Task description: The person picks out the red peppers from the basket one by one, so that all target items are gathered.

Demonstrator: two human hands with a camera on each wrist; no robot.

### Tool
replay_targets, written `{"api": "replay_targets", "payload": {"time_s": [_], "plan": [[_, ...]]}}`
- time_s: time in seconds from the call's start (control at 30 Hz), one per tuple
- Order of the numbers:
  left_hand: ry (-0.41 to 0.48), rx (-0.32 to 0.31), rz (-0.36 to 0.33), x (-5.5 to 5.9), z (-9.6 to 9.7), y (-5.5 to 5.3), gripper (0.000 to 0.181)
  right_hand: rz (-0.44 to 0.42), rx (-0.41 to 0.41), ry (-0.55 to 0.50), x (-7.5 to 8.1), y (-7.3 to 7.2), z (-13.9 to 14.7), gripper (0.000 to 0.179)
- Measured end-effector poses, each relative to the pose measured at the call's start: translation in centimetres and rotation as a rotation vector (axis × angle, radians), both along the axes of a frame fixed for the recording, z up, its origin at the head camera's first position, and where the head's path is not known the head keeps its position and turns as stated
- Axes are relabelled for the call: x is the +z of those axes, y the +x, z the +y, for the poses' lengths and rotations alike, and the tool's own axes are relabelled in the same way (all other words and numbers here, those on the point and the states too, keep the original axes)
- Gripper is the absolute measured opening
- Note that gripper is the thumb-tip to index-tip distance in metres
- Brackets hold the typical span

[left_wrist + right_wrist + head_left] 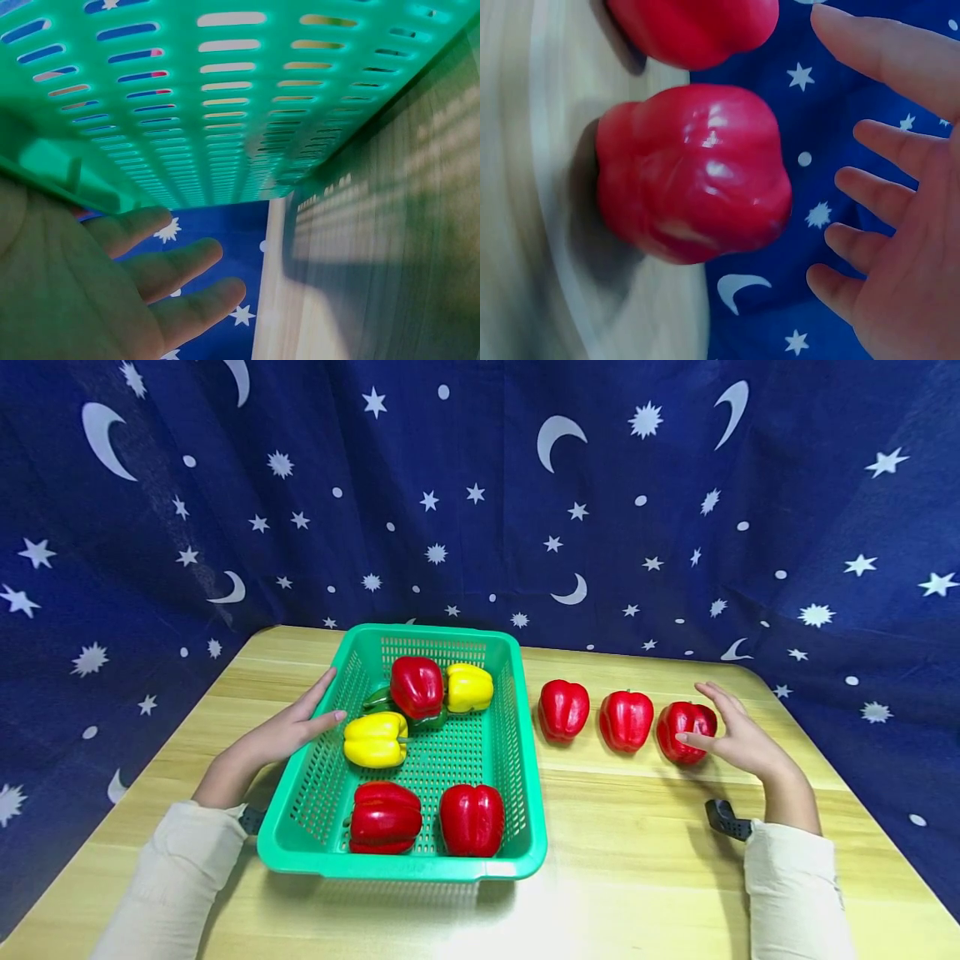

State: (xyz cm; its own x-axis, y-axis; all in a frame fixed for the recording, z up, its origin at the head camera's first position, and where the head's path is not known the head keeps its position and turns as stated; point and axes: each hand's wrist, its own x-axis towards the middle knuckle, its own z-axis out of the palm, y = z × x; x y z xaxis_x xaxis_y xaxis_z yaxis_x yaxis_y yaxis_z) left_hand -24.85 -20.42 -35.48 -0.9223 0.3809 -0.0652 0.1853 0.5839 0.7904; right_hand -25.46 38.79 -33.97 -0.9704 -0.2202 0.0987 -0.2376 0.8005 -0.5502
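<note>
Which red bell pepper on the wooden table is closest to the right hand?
The rightmost red bell pepper of the three on the wooden table; the right hand is beside it, the others sit farther left.

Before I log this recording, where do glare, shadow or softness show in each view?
Head: glare whitens the table in front of the basket; left wrist: the basket's shadow falls on the table, whose grain looks soft; right wrist: highlights spot the middle pepper, with a soft-edged shadow beside it.
</note>
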Motion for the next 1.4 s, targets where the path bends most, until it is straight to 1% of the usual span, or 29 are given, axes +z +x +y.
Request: {"api": "replay_targets", "payload": {"time_s": [0.4, 0.63, 0.77, 0.93, 1.1, 1.4], "plan": [[0.004, 0.002, -0.003, -0.3, 0.0, -0.1, 0.074, 0.011, 0.025, 0.036, 1.1, 0.2, -2.6, 0.087], [0.006, -0.003, -0.005, -0.3, 0.0, -0.1, 0.074, 0.052, 0.07, 0.023, 1.3, 0.3, -3.9, 0.087], [0.008, -0.007, -0.001, -0.2, 0.0, -0.1, 0.074, 0.077, 0.107, 0.021, 1.5, 0.5, -5.0, 0.084], [0.01, -0.009, 0.0, -0.1, 0.0, 0.0, 0.074, 0.098, 0.146, 0.042, 2.0, 1.0, -6.9, 0.081], [0.006, -0.003, 0.001, 0.0, 0.0, 0.0, 0.075, 0.07, 0.173, 0.07, 2.3, 1.6, -9.1, 0.08], [0.019, -0.009, -0.004, -0.1, 0.0, -0.1, 0.074, 0.111, 0.288, 0.077, 2.4, 2.6, -13.2, 0.078]]}}
